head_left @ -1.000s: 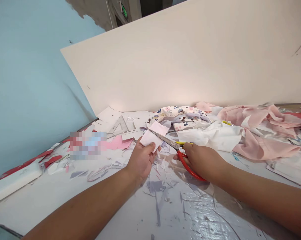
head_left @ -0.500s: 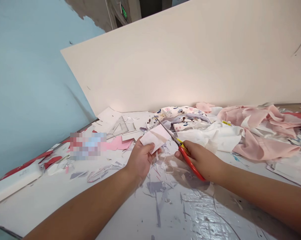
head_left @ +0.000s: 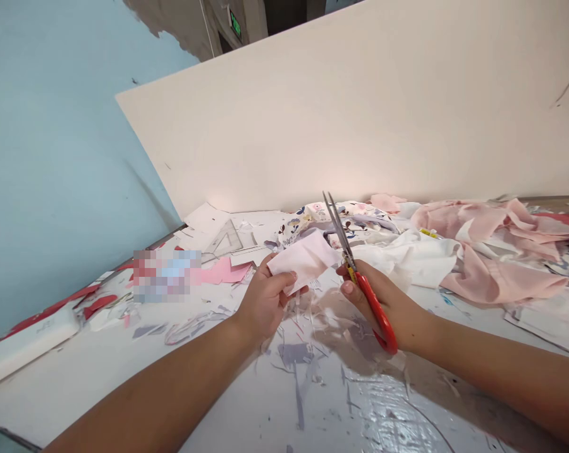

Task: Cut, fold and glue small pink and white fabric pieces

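Observation:
My left hand (head_left: 268,299) pinches a pale pink-white piece of fabric (head_left: 306,258) between thumb and fingers, held above the table. In my right hand (head_left: 383,299) is a pair of scissors (head_left: 372,302) with red handles. Their blades point up and away, slightly parted, just right of the fabric and apart from it. Beyond the fabric lies a bunched floral cloth (head_left: 308,217), partly hidden by it. White cloth (head_left: 416,255) lies behind my right hand. Thin fabric scraps (head_left: 296,352) are scattered on the table beneath both hands.
A tall cream board (head_left: 350,113) stands along the table's back, with a blue wall (head_left: 67,157) at left. Pink cloth (head_left: 506,277) is heaped at right. A clear set square (head_left: 225,239), pink pieces (head_left: 228,270) and a white box-like object (head_left: 34,343) lie at left.
The scissors have swung upright and moved right, off the fabric, with my right hand turning. The fabric in my left hand has opened out flatter and shifted slightly right.

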A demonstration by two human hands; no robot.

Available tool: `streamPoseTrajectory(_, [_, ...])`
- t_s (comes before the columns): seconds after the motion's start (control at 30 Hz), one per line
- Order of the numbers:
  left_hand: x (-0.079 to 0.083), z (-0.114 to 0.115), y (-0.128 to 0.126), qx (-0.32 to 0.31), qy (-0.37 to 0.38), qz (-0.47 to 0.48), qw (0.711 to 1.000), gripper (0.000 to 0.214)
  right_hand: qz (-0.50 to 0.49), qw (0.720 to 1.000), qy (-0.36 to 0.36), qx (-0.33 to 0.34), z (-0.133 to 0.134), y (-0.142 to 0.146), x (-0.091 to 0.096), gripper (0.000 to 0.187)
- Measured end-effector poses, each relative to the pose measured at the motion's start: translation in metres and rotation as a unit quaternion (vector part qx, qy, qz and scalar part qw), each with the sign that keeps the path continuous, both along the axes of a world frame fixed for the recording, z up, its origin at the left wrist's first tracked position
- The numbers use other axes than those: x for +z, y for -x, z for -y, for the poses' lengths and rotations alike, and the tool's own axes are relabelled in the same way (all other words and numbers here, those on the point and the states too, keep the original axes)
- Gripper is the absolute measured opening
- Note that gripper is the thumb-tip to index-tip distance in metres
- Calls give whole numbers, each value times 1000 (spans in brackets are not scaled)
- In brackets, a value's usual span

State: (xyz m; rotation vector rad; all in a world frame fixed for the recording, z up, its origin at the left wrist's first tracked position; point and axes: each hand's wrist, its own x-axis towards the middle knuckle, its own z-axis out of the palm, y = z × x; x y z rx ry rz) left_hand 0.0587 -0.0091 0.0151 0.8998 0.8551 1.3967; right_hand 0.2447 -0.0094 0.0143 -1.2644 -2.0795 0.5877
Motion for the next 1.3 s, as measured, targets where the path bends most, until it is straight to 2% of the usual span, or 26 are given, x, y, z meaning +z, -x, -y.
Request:
streamPoseTrajectory(0.1, [-2, -2, 0, 30, 24, -31, 999, 23, 0, 1000, -5, 17, 0, 1, 3, 33])
streamPoseTrajectory(0.23, [-5, -10, 2, 80, 73, -32, 994, 34, 90, 995, -23, 39, 1, -1, 5, 27])
streamPoseTrajectory(0.3, [-5, -14, 6, 78, 81, -14, 994, 37, 151, 984, -62, 68, 0, -3, 3, 28])
streamPoseTrajectory(0.47, [-3, -23, 16, 48, 76, 1, 996, 28, 274, 937, -177, 124, -4, -7, -3, 32])
streamPoseTrajectory(0.63, [-2, -24, 19, 45, 73, 20, 996, 27, 316, 915, -209, 136, -7, -9, -5, 32])
streamPoseTrajectory(0.77, [0, -23, 19, 44, 80, 26, 995, 26, 327, 909, -215, 145, -7, -10, -7, 27])
streamPoseTrajectory(0.93, [2, -21, 16, 66, 101, 30, 992, 26, 305, 921, -197, 142, -7, -10, -9, 19])
streamPoseTrajectory(1.03, [3, -17, 13, 67, 62, 46, 995, 28, 242, 953, -145, 110, -4, -6, -7, 18])
streamPoseTrajectory(1.13, [6, -12, 9, 80, 15, 47, 996, 25, 154, 984, -56, 64, 0, -3, -1, 22])
streamPoseTrajectory(1.2, [8, -8, 6, 75, -6, 39, 996, 20, 130, 991, -9, 40, 2, -2, 2, 27])
streamPoseTrajectory(1.3, [12, -3, 3, 54, -29, 34, 998, 14, 165, 986, -18, 14, 2, -2, 5, 34])
